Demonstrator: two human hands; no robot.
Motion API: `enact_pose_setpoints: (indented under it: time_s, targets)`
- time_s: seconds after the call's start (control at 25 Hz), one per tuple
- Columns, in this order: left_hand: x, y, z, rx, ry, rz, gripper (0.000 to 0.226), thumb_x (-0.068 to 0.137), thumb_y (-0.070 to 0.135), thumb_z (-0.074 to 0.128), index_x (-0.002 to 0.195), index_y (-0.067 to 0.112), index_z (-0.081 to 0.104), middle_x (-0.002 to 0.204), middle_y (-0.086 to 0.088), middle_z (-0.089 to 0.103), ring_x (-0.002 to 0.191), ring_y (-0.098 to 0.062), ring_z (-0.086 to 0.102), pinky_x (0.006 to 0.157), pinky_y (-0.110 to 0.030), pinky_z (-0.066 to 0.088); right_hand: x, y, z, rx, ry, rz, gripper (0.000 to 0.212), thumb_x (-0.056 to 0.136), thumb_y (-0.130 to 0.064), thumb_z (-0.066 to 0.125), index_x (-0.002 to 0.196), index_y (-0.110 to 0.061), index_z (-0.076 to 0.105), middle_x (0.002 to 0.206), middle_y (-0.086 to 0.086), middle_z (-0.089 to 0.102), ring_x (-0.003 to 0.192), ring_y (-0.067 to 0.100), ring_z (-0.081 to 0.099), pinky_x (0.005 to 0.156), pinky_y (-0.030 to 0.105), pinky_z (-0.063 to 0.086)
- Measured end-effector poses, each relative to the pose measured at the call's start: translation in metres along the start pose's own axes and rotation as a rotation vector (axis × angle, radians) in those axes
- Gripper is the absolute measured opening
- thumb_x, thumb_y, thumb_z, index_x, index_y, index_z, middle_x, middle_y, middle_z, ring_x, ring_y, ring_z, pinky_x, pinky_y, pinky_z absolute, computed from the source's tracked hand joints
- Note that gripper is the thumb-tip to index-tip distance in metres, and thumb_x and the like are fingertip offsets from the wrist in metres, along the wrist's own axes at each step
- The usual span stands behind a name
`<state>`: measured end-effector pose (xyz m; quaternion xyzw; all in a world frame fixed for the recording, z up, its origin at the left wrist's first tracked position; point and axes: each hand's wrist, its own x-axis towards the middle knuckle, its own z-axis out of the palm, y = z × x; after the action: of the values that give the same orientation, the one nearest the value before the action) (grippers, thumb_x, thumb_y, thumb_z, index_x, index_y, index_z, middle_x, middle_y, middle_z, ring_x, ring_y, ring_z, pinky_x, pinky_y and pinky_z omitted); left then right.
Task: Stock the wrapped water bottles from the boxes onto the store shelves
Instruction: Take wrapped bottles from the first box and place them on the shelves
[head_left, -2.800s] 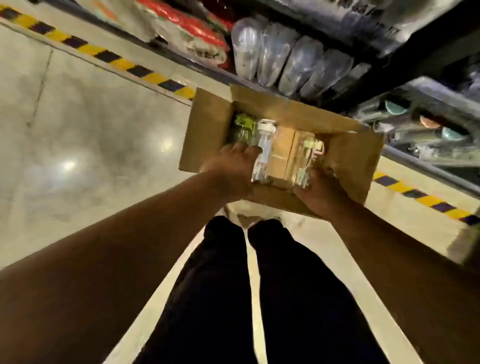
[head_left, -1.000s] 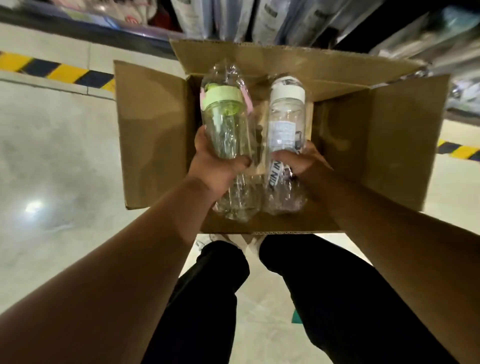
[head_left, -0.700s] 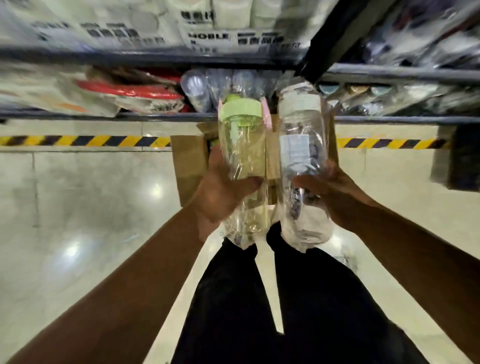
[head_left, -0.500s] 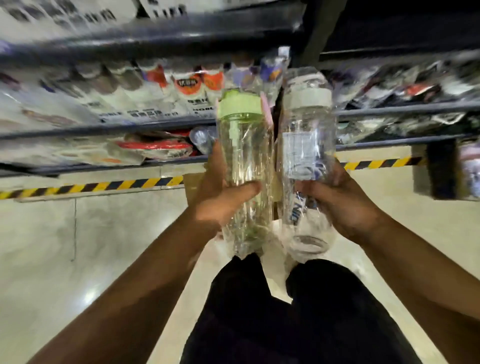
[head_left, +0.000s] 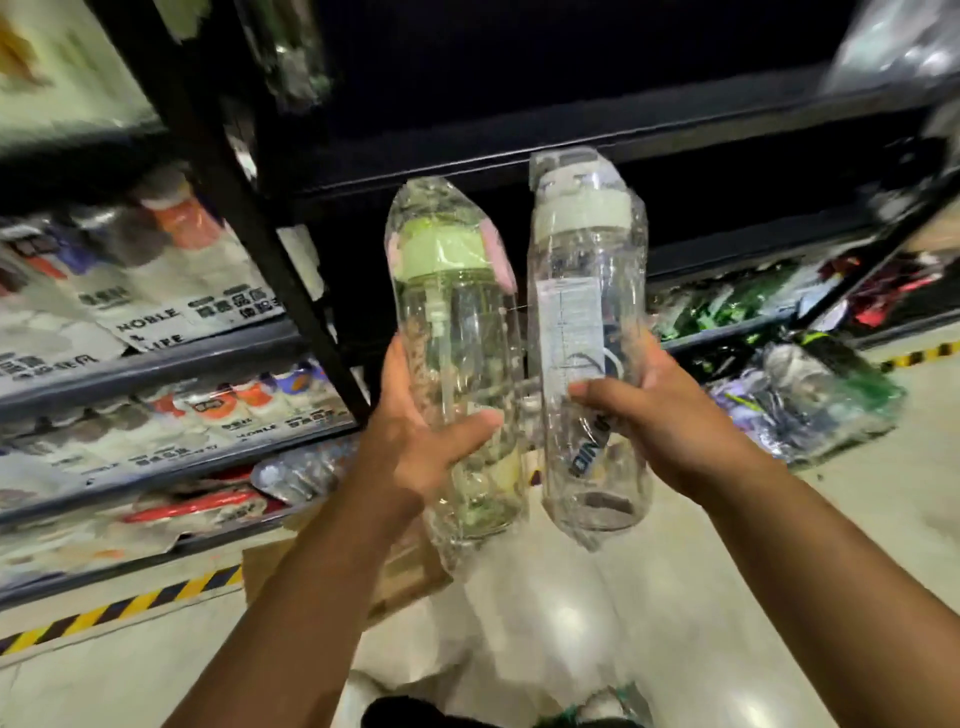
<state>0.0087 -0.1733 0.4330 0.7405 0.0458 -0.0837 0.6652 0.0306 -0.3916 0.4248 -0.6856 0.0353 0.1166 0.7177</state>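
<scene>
Head view: dark store shelves (head_left: 675, 124) ahead, cardboard box (head_left: 410, 577) on the floor below. Both forearms (head_left: 291, 597) stretched forward and upward, left hand (head_left: 415, 447) curled round the lower half of the green-lidded bottle (head_left: 457, 332), right hand (head_left: 670, 421) curled round the white-lidded bottle (head_left: 582, 322), thumbs across the fronts. Held upright, side by side in plastic wrap, before the shelves, above the box.

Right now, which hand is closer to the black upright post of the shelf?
Left. The left hand, holding the green-capped bottle, sits just right of the post; the right hand, holding the white-capped bottle, is farther right.
</scene>
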Motion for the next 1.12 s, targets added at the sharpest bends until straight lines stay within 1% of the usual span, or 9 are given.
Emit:
enact_pose_setpoints:
  time_s: [0.04,0.12,0.28,0.48,0.56,0.68,0.88,1.04,1.12]
  targets:
    - [0.002,0.013,0.021,-0.031,-0.027,0.026,0.107,0.079,0.017,0.082,0.156,0.036,0.011,0.139,0.029,0.039,0.117,0.013,0.048,0.088,-0.002,0.041,-0.008,-0.009,-0.022,0.003,0.01,-0.018,0.073,0.063,-0.02,0.084,0.129,-0.022,0.051,0.118,0.003,0.071,0.106,0.021,0.069,0.087,0.037,0.053]
    - [0.009,0.039,0.07,-0.072,-0.091,0.072,0.094,0.08,0.014,0.081,0.145,0.045,0.021,0.116,0.039,0.047,0.093,0.022,0.058,0.068,-0.002,0.047,-0.027,-0.029,-0.072,0.011,0.045,-0.057,0.069,0.068,-0.011,0.083,0.129,-0.019,0.051,0.117,0.005,0.071,0.1,0.017,0.07,0.078,0.027,0.054]
    - [0.027,0.084,0.145,-0.055,-0.115,0.153,0.085,0.08,0.007,0.078,0.133,0.053,0.029,0.116,0.026,0.058,0.093,0.016,0.063,0.072,-0.012,0.049,-0.044,-0.064,-0.151,-0.014,0.124,-0.111,0.058,0.079,-0.01,0.078,0.129,-0.023,0.051,0.118,0.001,0.071,0.104,0.017,0.07,0.084,0.032,0.052]
    - [0.065,0.134,0.196,0.011,-0.162,0.203,0.083,0.082,0.009,0.079,0.132,0.052,0.028,0.116,0.016,0.058,0.087,0.013,0.065,0.073,-0.017,0.051,-0.021,-0.105,-0.215,-0.067,0.208,-0.191,0.063,0.068,-0.027,0.082,0.125,-0.03,0.054,0.115,-0.005,0.072,0.104,0.016,0.07,0.09,0.04,0.052]
    - [0.095,0.152,0.21,0.008,-0.183,0.216,0.084,0.082,0.012,0.078,0.135,0.053,0.026,0.117,0.016,0.059,0.089,0.01,0.067,0.074,-0.02,0.053,0.002,-0.119,-0.24,-0.088,0.223,-0.211,0.064,0.07,-0.026,0.084,0.126,-0.028,0.054,0.116,-0.004,0.071,0.105,0.017,0.069,0.092,0.041,0.053]
    - [0.153,0.167,0.231,-0.009,-0.213,0.203,0.09,0.08,0.015,0.08,0.143,0.05,0.027,0.122,0.013,0.061,0.101,-0.005,0.069,0.089,-0.036,0.057,0.044,-0.132,-0.275,-0.107,0.259,-0.212,0.06,0.074,-0.017,0.084,0.125,-0.022,0.054,0.116,0.001,0.071,0.103,0.017,0.07,0.091,0.039,0.056]
    - [0.259,0.184,0.264,-0.053,-0.204,0.121,0.1,0.065,0.03,0.089,0.144,0.049,0.032,0.125,0.007,0.064,0.11,-0.017,0.067,0.096,-0.051,0.054,0.133,-0.153,-0.322,-0.197,0.362,-0.212,0.076,0.058,-0.036,0.089,0.124,-0.028,0.054,0.115,-0.005,0.071,0.103,0.013,0.069,0.093,0.043,0.055]
    - [0.325,0.197,0.281,-0.054,-0.213,0.106,0.093,0.079,0.015,0.082,0.149,0.045,0.027,0.126,0.008,0.061,0.111,-0.017,0.065,0.097,-0.05,0.053,0.192,-0.17,-0.344,-0.233,0.435,-0.248,0.067,0.066,-0.027,0.089,0.121,-0.036,0.051,0.113,-0.015,0.068,0.101,0.004,0.067,0.092,0.036,0.053]
    - [0.348,0.2,0.29,-0.052,-0.193,0.094,0.089,0.08,0.013,0.081,0.147,0.043,0.03,0.125,0.006,0.063,0.11,-0.017,0.066,0.095,-0.047,0.055,0.216,-0.178,-0.353,-0.202,0.451,-0.26,0.068,0.072,-0.02,0.087,0.123,-0.037,0.045,0.114,-0.026,0.059,0.102,-0.003,0.063,0.09,0.023,0.051]
